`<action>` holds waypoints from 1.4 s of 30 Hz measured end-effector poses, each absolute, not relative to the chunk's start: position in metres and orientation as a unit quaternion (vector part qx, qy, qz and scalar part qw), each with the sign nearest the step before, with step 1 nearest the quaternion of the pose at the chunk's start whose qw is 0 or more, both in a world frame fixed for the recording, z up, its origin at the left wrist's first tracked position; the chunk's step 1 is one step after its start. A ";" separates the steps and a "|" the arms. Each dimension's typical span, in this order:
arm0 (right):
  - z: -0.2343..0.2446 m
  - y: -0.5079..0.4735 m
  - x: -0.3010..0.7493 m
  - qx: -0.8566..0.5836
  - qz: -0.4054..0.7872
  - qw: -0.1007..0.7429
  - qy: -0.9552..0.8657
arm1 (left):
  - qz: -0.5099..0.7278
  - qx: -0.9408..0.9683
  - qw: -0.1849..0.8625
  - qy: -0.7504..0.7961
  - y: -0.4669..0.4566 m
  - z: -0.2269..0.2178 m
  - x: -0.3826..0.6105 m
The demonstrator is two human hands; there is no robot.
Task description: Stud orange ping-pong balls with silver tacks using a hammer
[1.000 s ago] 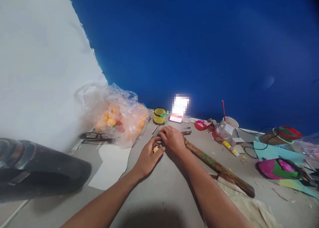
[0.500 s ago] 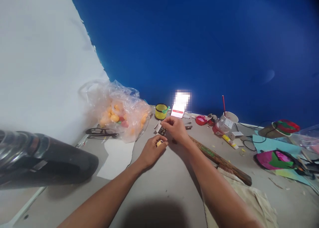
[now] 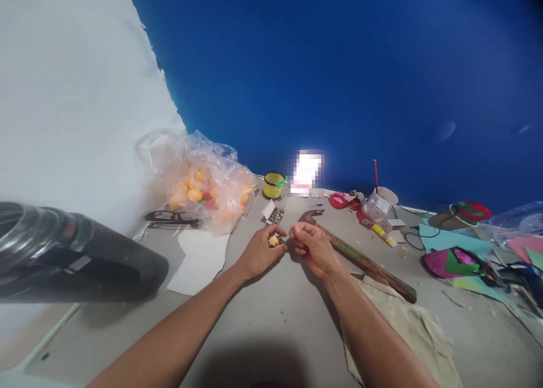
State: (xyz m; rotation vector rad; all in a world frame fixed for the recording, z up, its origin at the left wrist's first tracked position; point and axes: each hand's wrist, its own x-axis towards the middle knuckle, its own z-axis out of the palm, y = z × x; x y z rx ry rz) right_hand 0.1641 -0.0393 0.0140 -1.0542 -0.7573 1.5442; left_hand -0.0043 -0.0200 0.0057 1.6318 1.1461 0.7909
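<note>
My left hand (image 3: 262, 253) rests on the grey table (image 3: 275, 314) with thumb and fingers closed round a small round yellow-and-dark piece (image 3: 274, 240). My right hand (image 3: 311, 245) sits right beside it, fingers curled into a pinch that almost touches the piece; what it holds, if anything, is too small to make out. A small open box of tiny metal parts (image 3: 274, 214) lies just beyond the hands. A wooden-handled hammer (image 3: 355, 255) lies behind my right hand, head toward the box.
A clear plastic bag of orange and red pieces (image 3: 202, 187), glasses (image 3: 172, 218), white paper (image 3: 200, 259) and a big dark cylinder (image 3: 72, 258) are at left. Yellow cup (image 3: 272, 184), paper cup (image 3: 380, 201), glue stick, cable and coloured paper scraps (image 3: 453, 262) at right. Beige cloth (image 3: 407, 331) lies under my right forearm.
My right hand has drawn back from the small box near the wall and come down beside my left hand. The left hand has kept the yellow piece and turned it upward.
</note>
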 end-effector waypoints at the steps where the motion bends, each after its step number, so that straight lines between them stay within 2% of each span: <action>1: 0.011 -0.042 0.166 -0.434 0.659 0.527 -0.316 | 0.321 0.679 0.472 0.462 -0.020 0.005 -0.005; 11: -0.002 -0.039 0.170 -0.427 0.719 0.444 -0.323 | 0.296 0.709 0.461 0.445 -0.020 0.007 -0.006; 29: -0.003 -0.039 0.175 -0.404 0.731 0.432 -0.341 | 0.307 0.731 0.420 0.442 -0.023 0.000 -0.001; 36: -0.003 -0.037 0.177 -0.398 0.742 0.434 -0.321 | 0.310 0.713 0.456 0.433 -0.027 0.007 -0.002; 42: 0.000 -0.038 0.174 -0.396 0.730 0.455 -0.322 | 0.314 0.696 0.446 0.466 -0.026 0.002 -0.001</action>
